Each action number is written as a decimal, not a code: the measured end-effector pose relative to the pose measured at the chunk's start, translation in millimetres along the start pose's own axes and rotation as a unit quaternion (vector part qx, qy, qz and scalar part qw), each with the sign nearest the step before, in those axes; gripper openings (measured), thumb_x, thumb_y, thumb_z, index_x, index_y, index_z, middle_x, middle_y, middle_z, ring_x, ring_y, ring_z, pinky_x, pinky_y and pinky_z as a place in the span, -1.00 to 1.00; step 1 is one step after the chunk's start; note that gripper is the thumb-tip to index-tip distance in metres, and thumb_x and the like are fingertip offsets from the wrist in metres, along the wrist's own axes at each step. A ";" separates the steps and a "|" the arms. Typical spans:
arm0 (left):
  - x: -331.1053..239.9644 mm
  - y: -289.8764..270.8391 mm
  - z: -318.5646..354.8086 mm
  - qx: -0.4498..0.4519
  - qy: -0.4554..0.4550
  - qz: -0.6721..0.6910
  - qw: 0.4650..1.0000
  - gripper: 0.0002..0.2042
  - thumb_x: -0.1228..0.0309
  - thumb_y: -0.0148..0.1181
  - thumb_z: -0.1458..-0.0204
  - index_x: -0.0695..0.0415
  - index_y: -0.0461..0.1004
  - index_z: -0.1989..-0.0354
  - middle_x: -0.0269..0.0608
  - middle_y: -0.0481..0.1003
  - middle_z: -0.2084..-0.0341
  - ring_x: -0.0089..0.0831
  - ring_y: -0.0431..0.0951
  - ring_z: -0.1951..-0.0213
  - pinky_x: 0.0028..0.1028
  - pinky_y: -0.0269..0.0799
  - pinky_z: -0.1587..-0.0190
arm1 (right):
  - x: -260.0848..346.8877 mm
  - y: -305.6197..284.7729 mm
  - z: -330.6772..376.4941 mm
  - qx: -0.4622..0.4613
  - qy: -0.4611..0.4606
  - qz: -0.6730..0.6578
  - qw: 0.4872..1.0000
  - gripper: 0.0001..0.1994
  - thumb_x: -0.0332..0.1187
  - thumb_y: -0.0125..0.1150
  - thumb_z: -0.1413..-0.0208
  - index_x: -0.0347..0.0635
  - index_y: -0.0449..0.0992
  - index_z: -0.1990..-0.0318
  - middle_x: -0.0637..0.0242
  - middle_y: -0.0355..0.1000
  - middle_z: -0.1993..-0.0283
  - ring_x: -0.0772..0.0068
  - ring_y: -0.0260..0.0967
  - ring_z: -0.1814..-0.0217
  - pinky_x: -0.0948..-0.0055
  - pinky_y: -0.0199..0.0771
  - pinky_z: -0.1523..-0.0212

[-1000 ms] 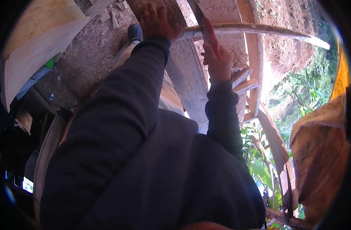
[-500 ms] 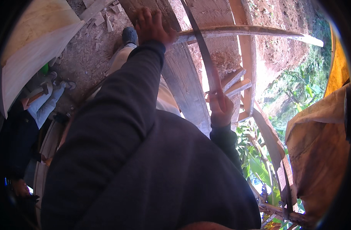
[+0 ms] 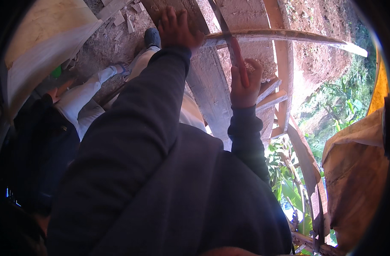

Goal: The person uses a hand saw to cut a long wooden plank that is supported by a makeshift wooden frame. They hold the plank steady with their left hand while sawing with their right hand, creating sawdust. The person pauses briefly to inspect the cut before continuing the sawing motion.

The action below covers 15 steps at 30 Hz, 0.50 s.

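In my right hand [image 3: 245, 87] is a handsaw with a red handle [image 3: 240, 64], its fingers closed round the grip. The saw's dark blade [image 3: 219, 19] points away from me and crosses a long narrow wooden strip [image 3: 280, 35]. My left hand [image 3: 178, 30] bears down on the near-left end of that strip, over a wide grey plank [image 3: 205, 81]; its fingers are bent, and the strip's end under it is hidden. The plank slants from the far left toward my body.
Another person [image 3: 54, 123] in dark top and light trousers is close on my left. Beside them stands a pale wooden board [image 3: 54, 34]. Wood scraps [image 3: 129, 23] litter the ground. At right are a timber frame [image 3: 283, 77], plants and a brown tarp [image 3: 357, 170].
My right hand has pushed the saw forward, away from my body, across the strip. My left hand stays on the strip. The other person has shifted nearer on the left.
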State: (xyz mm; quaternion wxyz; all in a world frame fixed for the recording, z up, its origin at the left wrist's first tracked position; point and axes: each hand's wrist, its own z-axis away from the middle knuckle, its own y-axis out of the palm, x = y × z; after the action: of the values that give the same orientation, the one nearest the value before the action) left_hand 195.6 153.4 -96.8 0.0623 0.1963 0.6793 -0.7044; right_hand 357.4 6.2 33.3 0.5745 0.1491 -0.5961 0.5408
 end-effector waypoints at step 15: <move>-4.2 -3.9 -0.6 -0.002 0.007 -0.035 0.999 -0.26 -0.01 0.24 -0.06 0.05 0.32 -0.42 0.20 0.14 -0.49 0.09 0.03 -0.57 0.10 0.06 -0.51 | 29.8 -29.6 8.4 0.130 0.078 -0.194 0.969 -0.80 -0.63 0.36 -0.20 -0.21 0.42 0.26 0.42 0.51 0.18 0.78 0.22 0.27 0.64 0.22 0.26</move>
State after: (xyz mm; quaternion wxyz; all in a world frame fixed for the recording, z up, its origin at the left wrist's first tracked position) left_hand 198.3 153.5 -91.7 0.0332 0.1772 0.6873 -0.7037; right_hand 367.8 1.6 74.6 0.6888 0.2922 -0.4338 0.5020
